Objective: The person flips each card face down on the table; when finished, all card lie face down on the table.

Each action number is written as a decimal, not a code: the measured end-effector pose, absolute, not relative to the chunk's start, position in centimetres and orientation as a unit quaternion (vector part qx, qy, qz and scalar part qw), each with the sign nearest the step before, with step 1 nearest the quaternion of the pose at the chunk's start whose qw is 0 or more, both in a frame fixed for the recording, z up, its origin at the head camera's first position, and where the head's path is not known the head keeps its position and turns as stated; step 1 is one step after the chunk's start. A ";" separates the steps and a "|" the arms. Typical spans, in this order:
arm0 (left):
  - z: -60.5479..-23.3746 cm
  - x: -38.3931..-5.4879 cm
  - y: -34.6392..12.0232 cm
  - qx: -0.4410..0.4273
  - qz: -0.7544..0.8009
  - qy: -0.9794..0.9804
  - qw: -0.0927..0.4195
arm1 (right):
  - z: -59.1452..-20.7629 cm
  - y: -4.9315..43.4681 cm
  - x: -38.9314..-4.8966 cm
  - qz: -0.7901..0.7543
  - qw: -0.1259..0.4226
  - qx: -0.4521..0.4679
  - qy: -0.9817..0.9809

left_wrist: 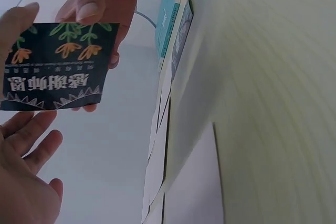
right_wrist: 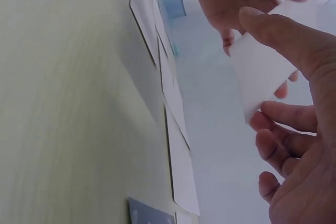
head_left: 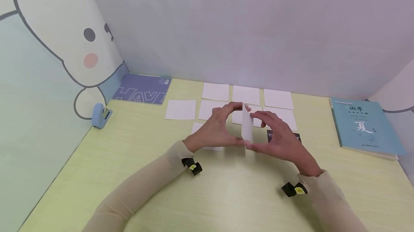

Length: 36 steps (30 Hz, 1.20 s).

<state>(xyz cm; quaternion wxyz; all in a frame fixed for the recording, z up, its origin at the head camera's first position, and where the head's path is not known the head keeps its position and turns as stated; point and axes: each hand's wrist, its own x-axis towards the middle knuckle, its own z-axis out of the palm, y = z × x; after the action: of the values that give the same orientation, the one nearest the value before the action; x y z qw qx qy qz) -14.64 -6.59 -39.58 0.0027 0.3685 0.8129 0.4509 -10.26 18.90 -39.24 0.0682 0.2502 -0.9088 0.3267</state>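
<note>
Above the table a small card (head_left: 247, 126) stands on edge between both hands. Its printed side, in the left wrist view, is a dark card face (left_wrist: 58, 66) with orange flowers and white lettering; the blank white back (right_wrist: 265, 69) shows in the right wrist view. My left hand (head_left: 215, 128) holds the card by its edges between thumb and fingers. From the other side my right hand (head_left: 279, 137) pinches it too, thumb at one edge and fingertips at the opposite one. Beyond the hands lie white cards (head_left: 245, 94) in rows, some partly covered by the hands.
A dark printed card (head_left: 297, 137) lies partly behind the right hand. At the back left is a purple notebook (head_left: 142, 89), with a blue stapler (head_left: 101, 116) by the left wall. A teal book (head_left: 365, 128) lies on the right. A grey wall (head_left: 242, 27) closes off the back.
</note>
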 end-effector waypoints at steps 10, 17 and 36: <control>-39.3 -14.8 -7.2 0.367 0.261 0.892 0.030 | -38.6 20.8 -10.6 0.235 -0.029 0.243 -0.941; -40.8 -14.2 -6.7 0.355 0.166 0.916 0.088 | -40.2 20.3 -10.6 0.174 -0.074 0.225 -0.956; -41.3 -13.9 -6.1 0.370 0.155 0.914 0.067 | -38.1 23.0 -10.9 0.183 -0.082 0.202 -0.959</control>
<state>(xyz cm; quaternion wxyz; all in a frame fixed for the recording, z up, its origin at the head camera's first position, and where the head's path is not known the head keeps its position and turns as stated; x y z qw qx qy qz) -13.86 -6.08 -41.27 0.0667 0.3696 0.9137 0.1550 -10.88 23.04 -38.05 -0.0823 0.2024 -0.9585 0.1829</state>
